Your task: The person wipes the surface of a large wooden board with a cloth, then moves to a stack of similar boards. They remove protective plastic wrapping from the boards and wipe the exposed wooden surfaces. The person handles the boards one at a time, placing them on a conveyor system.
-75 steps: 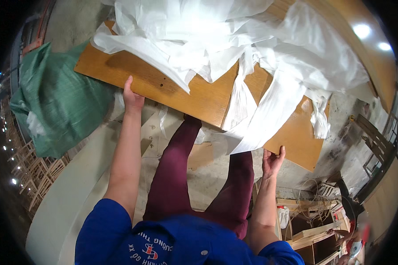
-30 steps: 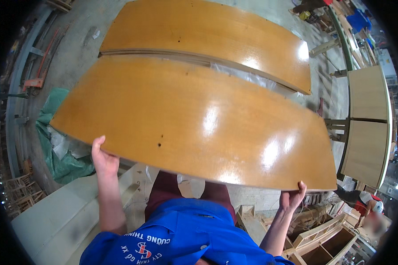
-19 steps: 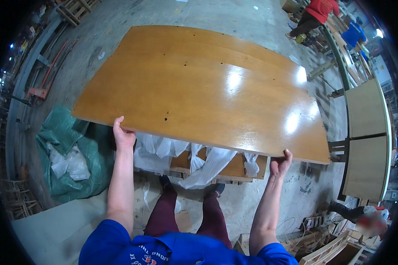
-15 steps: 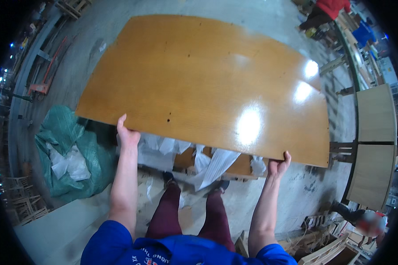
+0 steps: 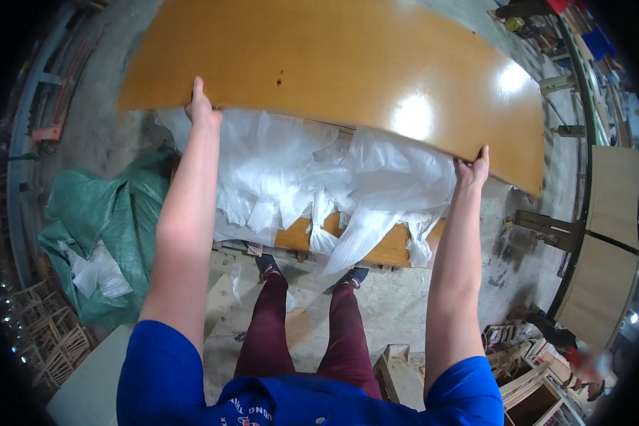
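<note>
A large, glossy brown wooden panel point(image 5: 319, 64) is held up ahead of me with both arms outstretched. My left hand point(image 5: 203, 106) grips its near edge toward the left, thumb on top and fingers hidden beneath. Further right, my right hand point(image 5: 471, 169) clasps the same edge, its thumb also uppermost. Two small dark holes show in the panel near its front. Below it, crumpled white foam wrapping point(image 5: 291, 170) covers another brown wooden panel point(image 5: 383, 245) lying low before my feet. The lower panel's front edge shows between strips of wrapping.
On the left slumps a green woven sack point(image 5: 96, 213) with white sheeting at its mouth. An orange-red pallet jack point(image 5: 48, 133) stands beyond it. Pale boards point(image 5: 603, 227) line the right side. Another person point(image 5: 582, 362) is at the lower right, beside wooden crates point(image 5: 532, 405).
The panel has moved away from me, toward the top of the view, with both hands still gripping it. More of the white wrapping and lower panel now shows. My arms are more extended.
</note>
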`<state>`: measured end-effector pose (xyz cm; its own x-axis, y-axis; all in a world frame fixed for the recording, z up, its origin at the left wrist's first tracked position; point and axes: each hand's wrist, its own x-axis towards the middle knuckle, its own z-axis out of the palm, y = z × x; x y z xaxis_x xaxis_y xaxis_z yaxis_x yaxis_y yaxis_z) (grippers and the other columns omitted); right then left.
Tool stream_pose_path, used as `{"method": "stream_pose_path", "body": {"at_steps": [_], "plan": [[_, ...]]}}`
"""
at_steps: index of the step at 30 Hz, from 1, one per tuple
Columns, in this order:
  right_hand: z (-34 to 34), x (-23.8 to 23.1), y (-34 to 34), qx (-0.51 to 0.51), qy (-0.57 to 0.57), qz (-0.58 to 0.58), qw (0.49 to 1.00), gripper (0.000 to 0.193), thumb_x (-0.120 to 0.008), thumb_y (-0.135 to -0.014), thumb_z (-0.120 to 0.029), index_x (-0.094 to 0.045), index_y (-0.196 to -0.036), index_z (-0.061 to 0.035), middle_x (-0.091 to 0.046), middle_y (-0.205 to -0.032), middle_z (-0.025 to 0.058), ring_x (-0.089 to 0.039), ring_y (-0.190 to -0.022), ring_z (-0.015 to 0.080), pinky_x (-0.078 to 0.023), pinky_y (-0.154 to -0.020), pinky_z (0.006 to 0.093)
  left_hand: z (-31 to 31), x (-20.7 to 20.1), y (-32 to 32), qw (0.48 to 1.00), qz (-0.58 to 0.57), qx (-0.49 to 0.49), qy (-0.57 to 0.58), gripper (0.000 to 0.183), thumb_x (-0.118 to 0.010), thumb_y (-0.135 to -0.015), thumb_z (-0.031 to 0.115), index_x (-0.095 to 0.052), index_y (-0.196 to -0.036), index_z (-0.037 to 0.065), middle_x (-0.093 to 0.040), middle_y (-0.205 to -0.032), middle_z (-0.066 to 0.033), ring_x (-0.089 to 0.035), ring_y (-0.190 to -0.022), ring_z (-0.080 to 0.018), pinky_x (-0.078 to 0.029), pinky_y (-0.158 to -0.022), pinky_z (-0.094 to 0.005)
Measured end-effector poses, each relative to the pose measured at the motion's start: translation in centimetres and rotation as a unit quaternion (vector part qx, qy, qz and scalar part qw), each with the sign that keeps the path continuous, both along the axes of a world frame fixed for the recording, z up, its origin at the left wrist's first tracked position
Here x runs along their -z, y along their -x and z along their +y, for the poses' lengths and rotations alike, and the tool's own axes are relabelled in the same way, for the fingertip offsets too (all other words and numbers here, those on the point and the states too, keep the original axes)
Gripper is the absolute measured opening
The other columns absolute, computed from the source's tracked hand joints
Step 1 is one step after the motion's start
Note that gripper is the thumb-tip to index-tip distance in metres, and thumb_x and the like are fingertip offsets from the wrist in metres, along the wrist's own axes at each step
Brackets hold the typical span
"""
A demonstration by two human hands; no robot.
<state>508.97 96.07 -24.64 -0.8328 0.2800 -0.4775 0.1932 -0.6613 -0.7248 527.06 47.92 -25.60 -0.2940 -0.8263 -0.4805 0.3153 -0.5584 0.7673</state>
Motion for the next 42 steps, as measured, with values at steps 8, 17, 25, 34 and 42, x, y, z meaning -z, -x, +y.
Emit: {"method": "stream_pose_path", "body": {"at_steps": [8,17,25,34,42], "plan": [[-1.3,0.4,2.1,-0.007,-0.136,-0.019,0.99,0.043,-0.058,-0.086,-0.029,-0.048,-0.115,0.002,-0.057,-0.108,0.0118,-0.059,-0.088,0.0256,-0.051,-0.067,0.0403,-2.0,-0.5,2.3,0.983,-0.165,0.074,0.011,0.065,-0.06,-0.083,0.037,-0.029,-0.132,0.008,-0.035,-0.135,-0.01,-0.039,-0.119,-0.0336,-0.034,-0.094,-0.0602],[13.2,18.6,-20.7,-0.031,-0.395,-0.105,0.912,0.022,-0.048,-0.086,-0.025,-0.052,-0.087,-0.0036,-0.054,-0.079,0.0034,-0.053,-0.069,0.017,-0.041,-0.061,0.0303,7.3,13.3,-15.9,0.969,-0.121,0.212,0.036,0.053,-0.034,-0.096,0.034,-0.023,-0.138,0.005,-0.033,-0.139,-0.0127,-0.036,-0.125,-0.0283,-0.031,-0.104,-0.0412],[24.7,30.0,-32.0,-0.182,-0.809,-0.102,0.55,0.072,-0.072,-0.071,-0.035,-0.044,-0.123,0.0043,-0.05,-0.118,0.0243,-0.047,-0.11,0.0362,-0.035,-0.095,0.0419,25.0,27.2,-34.4,0.801,-0.444,0.392,-0.083,0.072,-0.06,-0.083,0.037,-0.019,-0.137,0.015,-0.032,-0.134,-0.0137,-0.04,-0.118,-0.0291,-0.05,-0.078,-0.0492],[10.3,26.2,-18.3,-0.615,-0.269,-0.084,0.736,0.037,-0.058,-0.085,-0.033,-0.061,-0.1,0.0012,-0.063,-0.087,0.0082,-0.06,-0.078,0.0149,-0.048,-0.073,0.0273,36.9,30.0,-22.7,0.707,-0.303,0.481,-0.422,0.053,-0.051,-0.089,0.033,-0.037,-0.13,0.001,-0.045,-0.126,-0.0184,-0.048,-0.114,-0.0227,-0.045,-0.091,-0.041],[30.5,31.4,-19.2,-0.311,-0.63,-0.218,0.677,0.055,-0.06,-0.08,-0.044,-0.059,-0.102,0.0068,-0.063,-0.086,0.0129,-0.057,-0.079,0.0194,-0.044,-0.074,0.0311,14.7,21.0,-10.7,0.955,0.174,0.24,-0.011,0.023,-0.044,-0.092,0.015,-0.045,-0.11,0.0,-0.049,-0.113,-0.0107,-0.047,-0.102,-0.0221,-0.041,-0.093,-0.0374]]}}
